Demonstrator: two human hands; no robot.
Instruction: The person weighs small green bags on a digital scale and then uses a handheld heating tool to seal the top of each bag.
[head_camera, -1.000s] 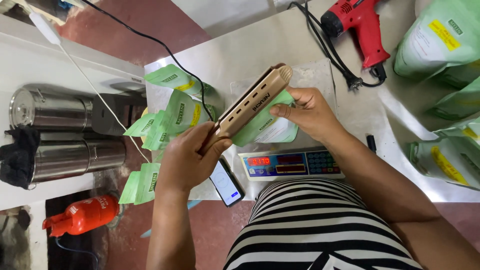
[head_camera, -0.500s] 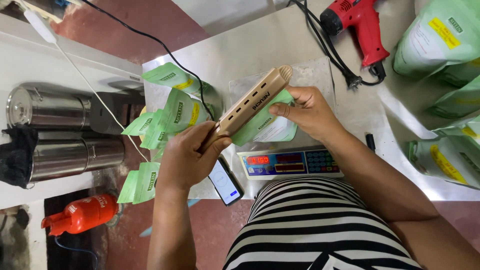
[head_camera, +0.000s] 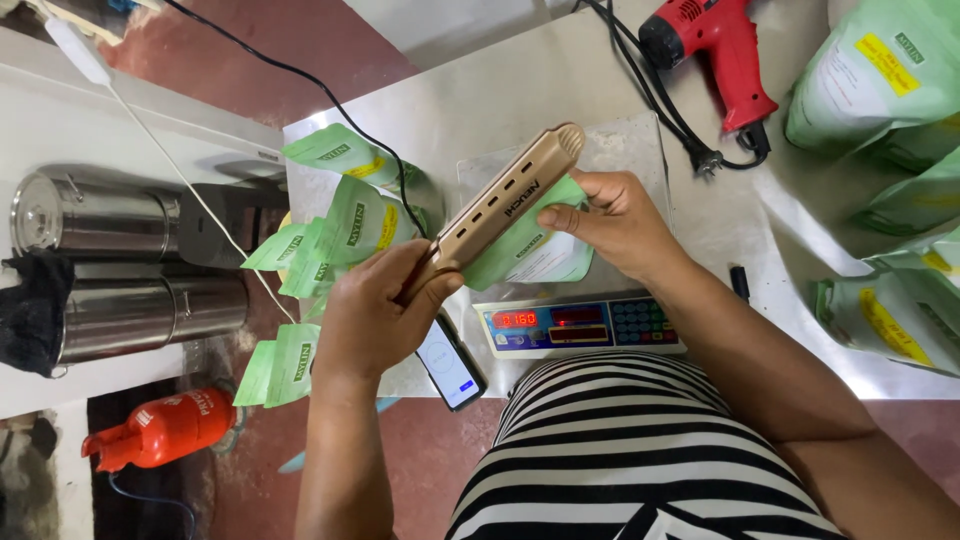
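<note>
My left hand (head_camera: 375, 318) grips the handle end of a gold flat-iron style sealing tool (head_camera: 505, 200), whose two bars are clamped along the top edge of a light green pouch (head_camera: 535, 250). My right hand (head_camera: 615, 220) holds that pouch by its right side, thumb and fingers pinching it just under the tool. Both are held above a digital scale (head_camera: 580, 325) with a red display at the table's near edge. The tool's black cord (head_camera: 340, 110) runs off to the upper left.
Several sealed green pouches (head_camera: 340, 225) lie piled at the table's left end. A phone (head_camera: 452, 362) rests beside the scale. A red heat gun (head_camera: 715, 50) lies at the back, large green bags (head_camera: 880, 80) at right, steel canisters (head_camera: 110, 260) on the left, and a red cylinder (head_camera: 160, 430) on the floor.
</note>
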